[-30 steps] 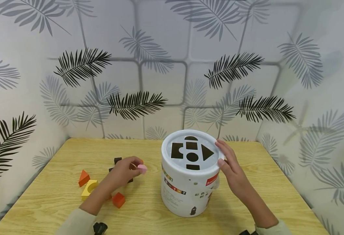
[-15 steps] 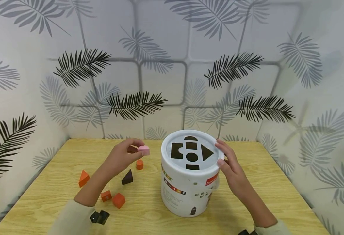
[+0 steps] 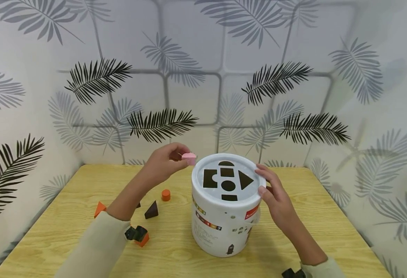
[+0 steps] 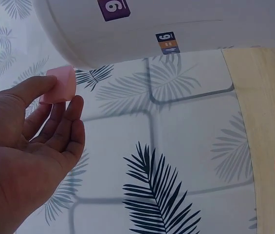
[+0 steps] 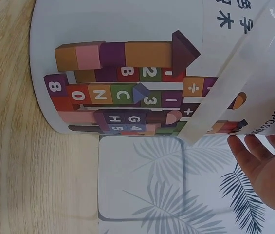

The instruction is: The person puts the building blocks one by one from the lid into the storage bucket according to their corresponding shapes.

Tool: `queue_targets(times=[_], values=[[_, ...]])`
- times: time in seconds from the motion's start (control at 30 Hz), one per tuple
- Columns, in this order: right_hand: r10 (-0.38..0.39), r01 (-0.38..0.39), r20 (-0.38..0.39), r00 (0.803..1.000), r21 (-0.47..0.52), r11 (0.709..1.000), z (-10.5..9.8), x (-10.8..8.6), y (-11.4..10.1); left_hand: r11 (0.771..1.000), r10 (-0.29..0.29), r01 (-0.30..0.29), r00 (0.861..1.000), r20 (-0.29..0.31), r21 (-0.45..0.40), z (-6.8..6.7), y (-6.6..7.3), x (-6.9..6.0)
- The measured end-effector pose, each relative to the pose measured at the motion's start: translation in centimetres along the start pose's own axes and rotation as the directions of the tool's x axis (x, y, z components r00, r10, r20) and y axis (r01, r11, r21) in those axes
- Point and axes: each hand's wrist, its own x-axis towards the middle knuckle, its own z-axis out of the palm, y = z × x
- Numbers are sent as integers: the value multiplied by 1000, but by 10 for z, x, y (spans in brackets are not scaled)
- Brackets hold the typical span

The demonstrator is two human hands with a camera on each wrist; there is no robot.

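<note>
Between the thumb and fingertips of my left hand [image 3: 166, 162] is a pink half-round block [image 3: 189, 157]. It is raised just left of the rim of a white bucket [image 3: 220, 227], and the left wrist view shows the block [image 4: 62, 85] near the bucket's edge. The bucket's white lid [image 3: 236, 164] has several cut-out shapes, including a triangle, a circle and a half-round. At the lid's right edge, my right hand [image 3: 278, 200] rests with thumb and fingers spread against the rim. In the right wrist view, its extended fingers [image 5: 247, 153] touch the bucket's side.
On the table [image 3: 293, 239], left of the bucket, lie an orange cylinder [image 3: 166, 195], a dark triangular block [image 3: 151, 210] and an orange triangular block [image 3: 99, 208]. A red block [image 3: 142, 240] is partly behind the left wrist camera. A leaf-patterned cloth [image 3: 196, 96] hangs behind.
My left hand has lifted the pink half-round block off the table area and carried it right and up to the bucket's rim. The right hand and bucket have stayed in place.
</note>
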Motion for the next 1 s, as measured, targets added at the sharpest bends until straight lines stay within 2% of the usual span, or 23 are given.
queue_targets(times=[0.27,0.53,0.77,1.0], values=[[-6,6,6,1000,17,1000,-1,2,-2,999,31,-31,999,34,-14,13,21,22],[-10,9,11,1000,35,999,0,1,0,1000,18,-19,996,91,9,34,34,42],[-7,7,10,1000,37,999,0,1,0,997,21,-29,994,108,78,49,41,52],[-15,14,15,1000,38,999,0,1,2,992,46,-59,992,117,112,59,39,58]])
